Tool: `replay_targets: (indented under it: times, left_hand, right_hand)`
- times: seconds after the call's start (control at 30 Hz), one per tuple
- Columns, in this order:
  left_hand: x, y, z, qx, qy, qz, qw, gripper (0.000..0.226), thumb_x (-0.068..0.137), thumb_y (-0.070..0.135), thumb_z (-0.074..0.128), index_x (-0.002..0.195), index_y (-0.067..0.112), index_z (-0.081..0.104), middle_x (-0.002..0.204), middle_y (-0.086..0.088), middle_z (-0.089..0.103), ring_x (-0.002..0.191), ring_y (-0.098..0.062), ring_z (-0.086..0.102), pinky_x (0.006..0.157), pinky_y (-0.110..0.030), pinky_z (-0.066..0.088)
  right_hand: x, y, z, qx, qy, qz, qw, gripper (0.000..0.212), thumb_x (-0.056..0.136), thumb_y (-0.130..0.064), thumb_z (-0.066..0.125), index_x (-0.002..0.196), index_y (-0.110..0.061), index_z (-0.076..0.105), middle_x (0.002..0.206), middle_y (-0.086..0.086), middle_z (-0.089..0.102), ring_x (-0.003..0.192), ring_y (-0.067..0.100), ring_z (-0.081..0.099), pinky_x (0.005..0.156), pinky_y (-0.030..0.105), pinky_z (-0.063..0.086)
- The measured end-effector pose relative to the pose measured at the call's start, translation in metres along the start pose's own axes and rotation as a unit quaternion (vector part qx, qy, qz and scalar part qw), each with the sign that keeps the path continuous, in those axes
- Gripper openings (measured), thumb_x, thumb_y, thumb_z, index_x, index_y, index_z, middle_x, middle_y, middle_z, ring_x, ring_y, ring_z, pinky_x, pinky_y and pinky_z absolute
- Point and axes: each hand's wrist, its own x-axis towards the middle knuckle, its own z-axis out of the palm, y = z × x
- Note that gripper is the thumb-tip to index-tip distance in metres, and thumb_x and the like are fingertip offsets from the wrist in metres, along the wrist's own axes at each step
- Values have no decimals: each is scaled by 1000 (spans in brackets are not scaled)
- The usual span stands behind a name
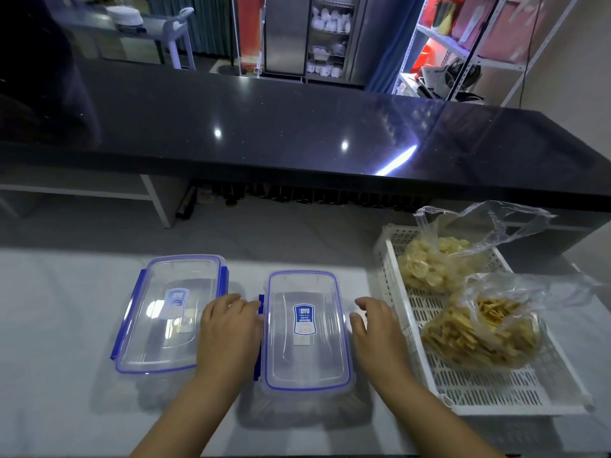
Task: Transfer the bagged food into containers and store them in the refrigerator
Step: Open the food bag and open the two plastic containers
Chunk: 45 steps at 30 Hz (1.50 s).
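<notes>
Two clear lidded containers with blue clips stand on the white table: one at the left and one in the middle. My left hand lies at the middle container's left side, fingertips at its blue clip. On the container's right side sits my right hand, fingers loosely curved beside its edge. To the right, a white slotted tray holds two clear plastic bags, both with their mouths open: one of pale round chips at the back, one of yellow strip-shaped chips in front.
A glossy black counter runs across behind the table, raised above it. Bottles stand in a row under its overhang. A steel refrigerator cabinet and a metal shelf rack stand far back.
</notes>
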Motion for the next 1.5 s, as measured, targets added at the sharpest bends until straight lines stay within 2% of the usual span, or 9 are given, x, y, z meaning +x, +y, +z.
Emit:
replay_targets:
  times: [0.27,0.47,0.63,0.73,0.87,1.03,1.13,1.27,1.5]
  left_hand:
    - [14,-26,-13,-8,68,-104,992,36,82,14,66,116,5,60,118,-17,62,112,-36,53,94,-49,42]
    - [10,-71,-14,57,-58,-172,982,55,97,37,27,148,19,15,156,-4,16,143,-23,15,115,-43,13]
    - [-5,-83,-16,61,-74,-170,981,56,96,42,20,148,25,10,157,2,11,144,-16,9,116,-40,7]
    - [-12,-89,-18,48,-65,-161,984,54,96,43,26,147,27,17,156,4,17,143,-15,15,115,-38,12]
    - [-14,-114,-32,15,30,-215,976,45,94,29,44,136,15,43,143,-8,43,129,-27,38,103,-40,33]
    - [-10,-154,-37,-32,-6,-326,945,35,95,32,39,104,7,61,107,-18,62,98,-36,49,80,-41,41]
    - [-8,-165,-31,-140,-42,-320,936,36,95,36,32,78,10,50,82,-12,61,78,-33,52,65,-37,40]
    - [-10,-176,-24,-291,-32,-332,897,33,96,36,34,80,10,46,73,-7,56,70,-26,53,60,-35,36]
    - [-9,-193,-15,-358,-28,-330,873,32,97,23,31,81,3,50,77,-9,57,73,-26,55,64,-34,41]
  right_hand:
    - [11,-26,4,15,15,-101,995,17,93,-19,52,108,-18,61,102,-5,59,95,12,50,77,25,45]
    - [18,-55,21,37,-26,-160,986,14,93,-18,52,100,-20,63,93,-12,56,93,10,53,78,28,50]
    - [15,-89,45,86,-98,-212,969,13,94,-18,50,93,-22,62,89,-12,57,83,6,53,73,18,47]
    - [7,-112,65,119,-175,-212,954,13,96,-22,48,98,-28,58,90,-15,54,79,1,53,67,8,41]
    - [-12,-142,92,114,-269,-160,943,24,93,-24,50,117,-25,48,109,-8,53,93,9,53,78,21,44]
    - [-24,-158,115,92,-211,-125,965,28,94,-27,49,121,-23,42,109,-9,41,97,8,45,80,20,38]
    - [-29,-162,125,123,-219,-45,967,7,98,-32,38,105,-31,36,98,-6,55,79,10,54,59,21,40]
    - [-39,-165,135,169,-189,-16,967,6,99,-25,32,98,-27,37,78,-1,60,68,17,57,56,34,48]
    - [-45,-167,142,132,-141,-6,981,14,98,-21,33,95,-20,47,77,-1,55,67,13,49,51,19,39]
